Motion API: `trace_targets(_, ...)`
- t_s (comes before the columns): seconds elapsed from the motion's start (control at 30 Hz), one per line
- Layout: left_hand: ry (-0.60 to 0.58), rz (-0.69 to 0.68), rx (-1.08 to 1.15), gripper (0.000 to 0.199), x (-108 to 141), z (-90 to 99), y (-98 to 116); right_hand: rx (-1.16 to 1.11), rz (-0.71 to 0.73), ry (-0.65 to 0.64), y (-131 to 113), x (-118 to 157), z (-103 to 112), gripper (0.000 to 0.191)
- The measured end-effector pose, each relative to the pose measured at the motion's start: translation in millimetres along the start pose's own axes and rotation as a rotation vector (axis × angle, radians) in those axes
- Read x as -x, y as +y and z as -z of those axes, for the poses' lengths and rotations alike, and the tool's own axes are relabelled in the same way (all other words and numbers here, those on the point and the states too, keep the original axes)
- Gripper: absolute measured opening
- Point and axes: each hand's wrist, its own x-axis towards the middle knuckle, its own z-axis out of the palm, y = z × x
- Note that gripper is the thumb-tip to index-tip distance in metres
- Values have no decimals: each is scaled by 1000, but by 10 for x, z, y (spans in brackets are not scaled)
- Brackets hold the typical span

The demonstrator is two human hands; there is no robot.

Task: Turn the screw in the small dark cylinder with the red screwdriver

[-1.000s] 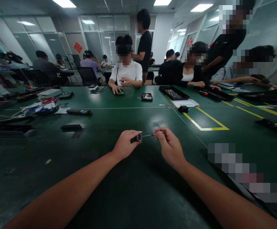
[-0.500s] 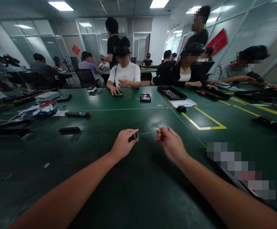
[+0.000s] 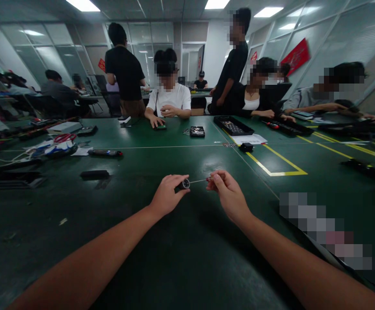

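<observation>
My left hand is closed around a short black cylinder, whose round, silvery-rimmed end faces right. Between thumb and fingers, my right hand grips a screwdriver with a thin metal shaft and a reddish handle, mostly covered by the fingers. The shaft points left, and its tip is at the cylinder's open end; how far it goes in I cannot tell. Both hands are above the green table.
A black bar-shaped piece and a dark pen-like tool lie to the left. Ahead are a small black box, a box of small parts and a black tray. A person in white sits opposite.
My right hand has moved slightly left, bringing the screwdriver's tip to the cylinder's end. My left hand stays nearly still. Two standing people in black have shifted left in the background.
</observation>
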Motion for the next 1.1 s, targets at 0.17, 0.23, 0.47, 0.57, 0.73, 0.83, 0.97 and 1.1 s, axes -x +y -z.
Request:
trace_targets(0.17, 2, 9, 12, 45, 6, 0, -19, 80, 61, -50, -22, 38, 4, 24)
trace_targets(0.23, -3, 23, 17, 46, 11, -7, -33, 111, 88, -64, -24, 50, 10, 21)
trace_targets(0.47, 16, 22, 22, 44, 13, -12, -28, 266, 182, -214, -76, 124, 31, 19)
trace_targets(0.57, -9, 4, 23, 43, 11, -3, -2, 304, 153, -149, -139, 146, 12, 24)
trace_targets(0.73, -53, -19, 18, 43, 12, -8, 14, 380, 111, 24, -204, 143, -13, 37)
trace_targets(0.83, -39, -16, 10, 43, 8, -8, 6, 347, 122, 16, -181, 140, -8, 24)
trace_targets(0.97, -24, 4, -1, 44, 3, 4, -3, 334, 104, -30, -169, 148, -9, 19)
trace_targets(1.1, -37, 2, -3, 44, 5, 7, 6, 427, 103, -21, -195, 154, -17, 35)
